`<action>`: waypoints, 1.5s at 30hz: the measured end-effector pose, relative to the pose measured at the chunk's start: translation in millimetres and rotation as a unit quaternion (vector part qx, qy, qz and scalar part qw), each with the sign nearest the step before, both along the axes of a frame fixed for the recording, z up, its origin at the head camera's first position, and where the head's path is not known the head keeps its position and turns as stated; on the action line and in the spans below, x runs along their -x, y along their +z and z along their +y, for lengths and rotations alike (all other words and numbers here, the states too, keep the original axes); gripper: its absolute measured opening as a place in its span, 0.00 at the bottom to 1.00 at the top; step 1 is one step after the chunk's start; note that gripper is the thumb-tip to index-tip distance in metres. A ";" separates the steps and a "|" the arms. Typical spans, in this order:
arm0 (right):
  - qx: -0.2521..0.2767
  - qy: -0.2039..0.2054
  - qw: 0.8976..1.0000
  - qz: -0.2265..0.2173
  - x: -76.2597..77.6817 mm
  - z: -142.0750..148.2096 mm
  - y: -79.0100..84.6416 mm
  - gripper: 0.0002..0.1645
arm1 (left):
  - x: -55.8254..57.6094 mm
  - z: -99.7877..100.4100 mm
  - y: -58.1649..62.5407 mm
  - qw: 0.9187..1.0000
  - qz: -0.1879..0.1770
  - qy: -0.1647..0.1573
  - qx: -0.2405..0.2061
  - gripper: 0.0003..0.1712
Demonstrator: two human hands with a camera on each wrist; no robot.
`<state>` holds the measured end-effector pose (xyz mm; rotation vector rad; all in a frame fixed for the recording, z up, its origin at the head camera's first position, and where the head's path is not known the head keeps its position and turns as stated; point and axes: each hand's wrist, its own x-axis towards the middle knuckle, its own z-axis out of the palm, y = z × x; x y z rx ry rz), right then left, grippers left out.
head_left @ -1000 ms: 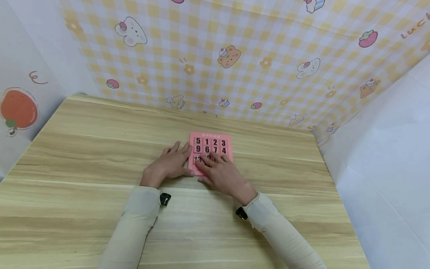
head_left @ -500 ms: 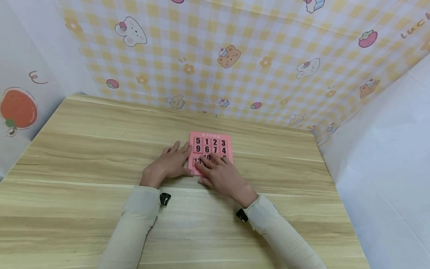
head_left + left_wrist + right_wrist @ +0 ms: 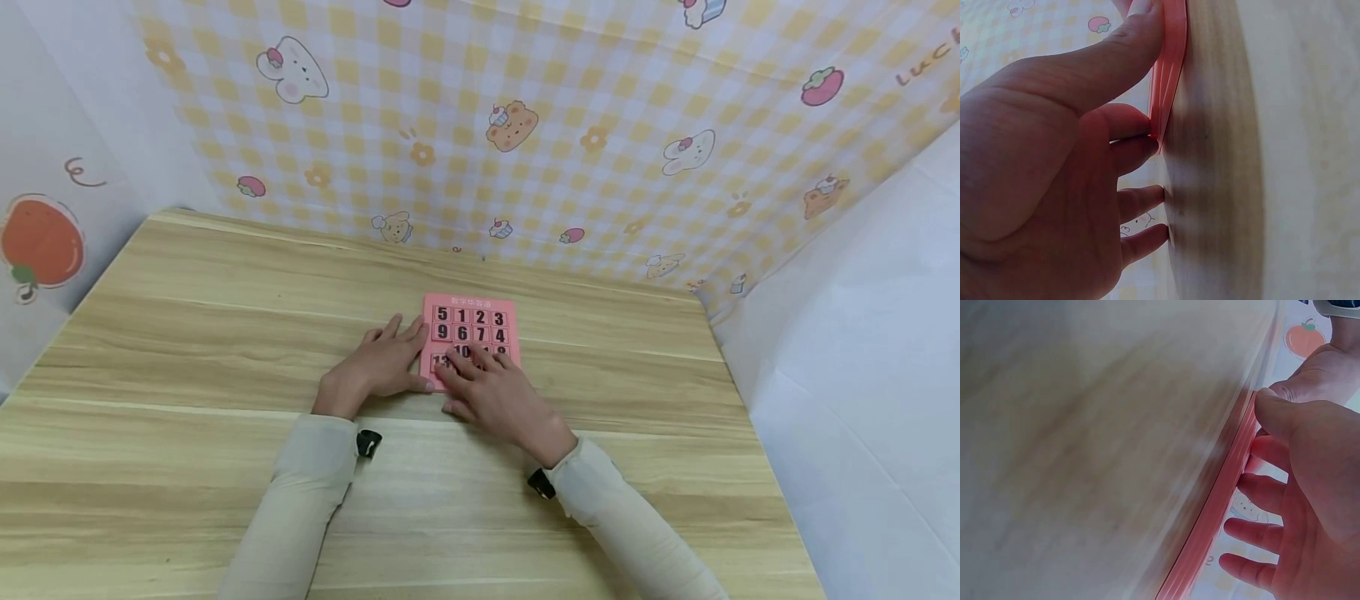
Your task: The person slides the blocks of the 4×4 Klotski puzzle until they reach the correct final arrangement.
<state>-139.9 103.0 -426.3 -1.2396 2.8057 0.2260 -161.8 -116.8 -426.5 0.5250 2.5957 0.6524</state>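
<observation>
A pink number slide puzzle (image 3: pixel 471 302) lies flat on the table, with black digits on its square tiles. The top row reads 5, 1, 2, 3; below it come 9, 6, 7, 4. My left hand (image 3: pixel 378 367) holds the board by its left side and near left corner. In the left wrist view, its thumb (image 3: pixel 1116 62) lies at the board's edge and two fingertips touch the table. My right hand (image 3: pixel 498 392) spreads over the lower tiles, a fingertip at the 13 tile (image 3: pixel 438 361). Its fingers hide the bottom row; a gap shows beneath the 9 tile (image 3: pixel 442 332).
The wooden table (image 3: pixel 187 350) extends on all sides of the puzzle. A yellow checked cloth (image 3: pixel 450 125) hangs behind it, and white sheets (image 3: pixel 862 333) stand at left and right. Both forearms wear pale sleeves (image 3: pixel 300 500) with a dark strap device at each wrist.
My right hand has shifted slightly toward the near edge, and the 13 tile has slid the same way, away from the 9 tile. More of the 10 tile shows. The left hand stays put.
</observation>
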 end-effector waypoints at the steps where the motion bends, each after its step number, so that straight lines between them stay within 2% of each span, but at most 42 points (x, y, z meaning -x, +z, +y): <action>1: 0.001 -0.001 1.000 -0.002 -0.3 0.1 0.1 0.34 | 0.0 0.1 -0.2 1.000 0.000 0.000 0.000 0.56; 45: 0.006 0.021 1.000 0.017 -6.7 3.4 -0.4 0.33 | 0.7 1.0 -0.9 1.000 0.003 -0.001 -0.002 0.55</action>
